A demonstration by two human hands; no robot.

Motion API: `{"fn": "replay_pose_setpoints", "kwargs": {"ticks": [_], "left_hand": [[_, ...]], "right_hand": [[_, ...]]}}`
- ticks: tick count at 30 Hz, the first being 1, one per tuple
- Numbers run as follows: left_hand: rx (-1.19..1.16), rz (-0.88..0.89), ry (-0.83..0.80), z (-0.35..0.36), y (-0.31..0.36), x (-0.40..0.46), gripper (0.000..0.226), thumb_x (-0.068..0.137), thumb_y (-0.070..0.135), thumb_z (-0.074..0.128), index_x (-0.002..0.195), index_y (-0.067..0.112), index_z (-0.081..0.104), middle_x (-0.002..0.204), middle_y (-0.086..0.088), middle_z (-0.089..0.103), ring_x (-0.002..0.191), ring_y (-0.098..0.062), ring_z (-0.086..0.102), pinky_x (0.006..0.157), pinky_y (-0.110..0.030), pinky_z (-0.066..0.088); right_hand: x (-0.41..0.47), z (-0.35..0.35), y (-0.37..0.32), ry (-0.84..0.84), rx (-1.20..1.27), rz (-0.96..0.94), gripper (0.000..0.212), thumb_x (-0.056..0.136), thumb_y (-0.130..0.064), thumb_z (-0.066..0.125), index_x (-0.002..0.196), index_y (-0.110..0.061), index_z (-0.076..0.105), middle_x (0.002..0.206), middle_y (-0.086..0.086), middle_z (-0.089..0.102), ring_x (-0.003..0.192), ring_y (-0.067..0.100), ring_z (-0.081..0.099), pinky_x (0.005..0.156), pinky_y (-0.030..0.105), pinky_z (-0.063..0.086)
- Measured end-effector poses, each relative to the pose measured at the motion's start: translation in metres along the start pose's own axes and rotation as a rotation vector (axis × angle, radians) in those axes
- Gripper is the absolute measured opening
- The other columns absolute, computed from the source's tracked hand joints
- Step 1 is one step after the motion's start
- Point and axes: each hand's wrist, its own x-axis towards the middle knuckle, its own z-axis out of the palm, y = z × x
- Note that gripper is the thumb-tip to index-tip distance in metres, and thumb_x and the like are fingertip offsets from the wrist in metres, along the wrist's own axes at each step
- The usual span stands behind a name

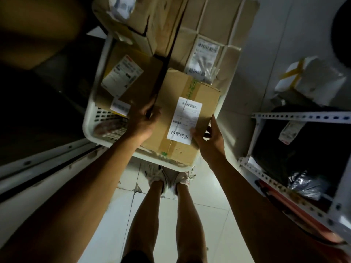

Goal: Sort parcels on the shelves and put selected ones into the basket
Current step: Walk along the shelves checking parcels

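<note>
Over the white basket [91,128], both hands hold 1 labelled cardboard box [180,118]: left hand [144,120] curled on its left edge, right hand [209,137] pinching its right corner. The box rests across the basket's near rim; 2 more labelled boxes [129,80] lie inside.

I see a dim, underexposed view: left side falls into black shadow, floor tiles [207,188] brightest, wide-angle edges bent, soft.
</note>
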Motion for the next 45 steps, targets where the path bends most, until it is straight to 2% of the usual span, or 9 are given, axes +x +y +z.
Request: {"fn": "replay_pose_setpoints", "kwargs": {"ticks": [2,6,13,22,25,28,31,36,45], "left_hand": [[-0.025,0.032,-0.022,-0.008,0.009,0.000,0.049,0.099,0.014,0.062,0.146,0.013,0.049,0.134,0.011,0.057,0.103,0.026,0.053,0.091,-0.004,0.044],[-0.128,0.029,-0.043,-0.017,0.022,-0.015,0.049,0.099,0.011,0.060,0.146,0.014,0.049,0.120,0.017,0.062,0.098,0.020,0.060,0.085,-0.008,0.047],[-0.182,0.152,0.038,-0.020,0.055,-0.011,0.046,0.099,0.006,0.059,0.144,0.013,0.052,0.125,0.009,0.065,0.107,0.015,0.059,0.092,-0.014,0.046],[0.793,0.656,0.076,0.004,0.159,0.078,0.069,0.099,0.039,0.045,0.159,0.017,0.018,0.167,-0.017,0.004,0.155,-0.035,0.003,0.123,-0.049,0.009],[1.056,0.559,-0.015,0.010,0.157,0.086,0.064,0.096,0.029,0.055,0.155,0.027,0.030,0.167,-0.012,0.011,0.155,-0.032,0.002,0.123,-0.050,0.001],[1.095,0.361,-0.124,0.009,0.144,0.082,0.071,0.094,0.029,0.061,0.156,0.033,0.026,0.167,-0.005,0.011,0.155,-0.028,0.006,0.121,-0.050,0.024],[1.135,0.456,-0.043,0.002,0.135,0.076,0.071,0.089,0.023,0.068,0.152,0.032,0.037,0.162,-0.009,0.025,0.151,-0.032,0.022,0.109,-0.050,0.041],[1.082,0.516,-0.011,-0.006,0.136,0.055,0.049,0.089,0.024,0.067,0.137,0.020,0.054,0.139,-0.008,0.053,0.132,-0.029,0.049,0.099,-0.041,0.048],[0.774,0.119,-0.058,-0.054,0.146,-0.130,0.030,0.093,0.025,0.061,0.122,0.023,0.064,0.123,-0.006,0.063,0.115,-0.026,0.060,0.094,-0.037,0.050]], "right_hand": [[-0.005,0.000,-0.007,0.008,0.019,0.001,0.070,0.091,-0.036,0.073,0.150,-0.043,0.036,0.115,-0.007,0.067,0.100,0.007,0.066,0.067,0.017,0.060],[-0.022,0.000,-0.020,0.039,0.086,-0.026,0.063,0.091,-0.031,0.073,0.126,-0.065,0.034,0.109,-0.012,0.067,0.095,-0.002,0.066,0.061,0.012,0.054],[-0.015,0.000,-0.049,0.096,0.225,-0.063,0.084,0.083,-0.031,0.084,0.152,-0.044,0.037,0.121,0.003,0.069,0.108,0.014,0.071,0.080,0.042,0.064],[0.107,-0.018,-0.146,0.316,0.071,-0.266,0.073,0.090,-0.034,0.071,0.154,-0.028,0.036,0.141,-0.007,0.058,0.127,0.011,0.059,0.107,0.041,0.051],[0.131,-0.008,-0.165,0.120,-0.166,-0.238,0.071,0.097,-0.017,0.061,0.158,-0.028,0.026,0.141,-0.010,0.051,0.126,0.011,0.052,0.108,0.028,0.042],[0.134,0.002,-0.166,0.036,-0.172,-0.198,0.081,0.086,-0.006,0.068,0.152,-0.037,0.033,0.143,-0.003,0.053,0.130,0.017,0.053,0.102,0.036,0.053],[0.120,0.003,-0.165,0.036,-0.147,-0.216,0.076,0.075,-0.020,0.074,0.143,-0.038,0.045,0.133,-0.002,0.060,0.121,0.014,0.059,0.097,0.035,0.056],[0.084,-0.007,-0.149,0.135,-0.236,-0.138,0.058,0.091,-0.010,0.060,0.144,-0.029,0.047,0.123,-0.001,0.056,0.097,0.017,0.062,0.060,0.021,0.051],[-0.092,-0.021,-0.163,-0.238,-0.519,0.015,0.039,0.092,-0.012,0.065,0.130,-0.015,0.060,0.113,0.010,0.070,0.095,0.022,0.066,0.062,0.018,0.047]]}}
